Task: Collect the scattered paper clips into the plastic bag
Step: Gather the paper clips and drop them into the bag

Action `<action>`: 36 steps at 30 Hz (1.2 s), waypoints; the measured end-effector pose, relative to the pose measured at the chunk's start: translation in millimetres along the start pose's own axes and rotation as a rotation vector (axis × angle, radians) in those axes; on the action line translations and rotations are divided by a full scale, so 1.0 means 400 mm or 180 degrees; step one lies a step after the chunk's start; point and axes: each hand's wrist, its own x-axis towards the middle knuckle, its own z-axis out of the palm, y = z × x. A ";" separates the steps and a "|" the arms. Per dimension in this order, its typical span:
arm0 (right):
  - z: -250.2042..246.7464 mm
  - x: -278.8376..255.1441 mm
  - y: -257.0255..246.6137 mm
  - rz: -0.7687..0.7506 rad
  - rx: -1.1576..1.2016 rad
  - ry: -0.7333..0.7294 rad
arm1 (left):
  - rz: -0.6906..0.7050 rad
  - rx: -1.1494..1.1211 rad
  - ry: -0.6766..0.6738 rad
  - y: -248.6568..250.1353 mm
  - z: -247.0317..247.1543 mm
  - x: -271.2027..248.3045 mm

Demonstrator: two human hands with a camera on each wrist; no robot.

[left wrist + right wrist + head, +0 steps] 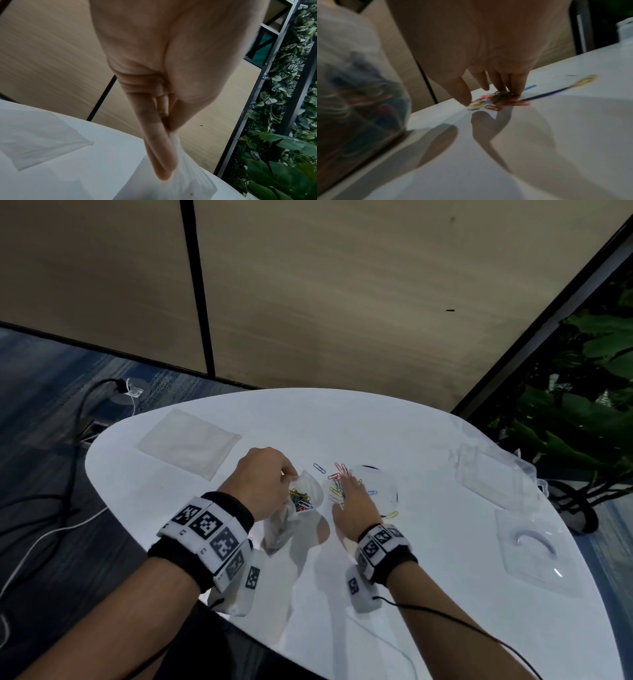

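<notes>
My left hand (263, 481) pinches the rim of a small clear plastic bag (301, 508), holding its mouth up above the white table (428, 594). Several coloured paper clips (300, 498) lie inside the bag. In the left wrist view my fingers (159, 155) clamp the bag's edge (185, 180). My right hand (356, 501) reaches down just right of the bag, fingertips on a heap of loose clips (337, 486). In the right wrist view those fingers (513, 86) curl over the red, yellow and blue clips (494, 101). A blue clip (319, 468) and a yellow one (390, 514) lie apart.
A flat clear bag (188, 444) lies at the table's back left. A clear plastic box (493, 474) and a clear lid (534, 546) sit at the right. A round clear dish (387, 487) lies under the loose clips. Cables run across the floor at left; plants stand at right.
</notes>
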 end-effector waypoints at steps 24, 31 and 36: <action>-0.246 -0.064 -0.165 -0.0053 0.3777 -0.0793 | -0.0136 -0.0193 0.0125 -0.011 -0.001 0.013; -0.199 -0.079 -0.261 -0.0612 0.1338 0.0274 | -0.0146 -0.0207 0.0179 -0.011 -0.011 0.010; -0.205 -0.089 -0.277 -0.1040 0.0568 -0.0169 | -0.0124 -0.0166 0.0188 -0.008 -0.015 0.005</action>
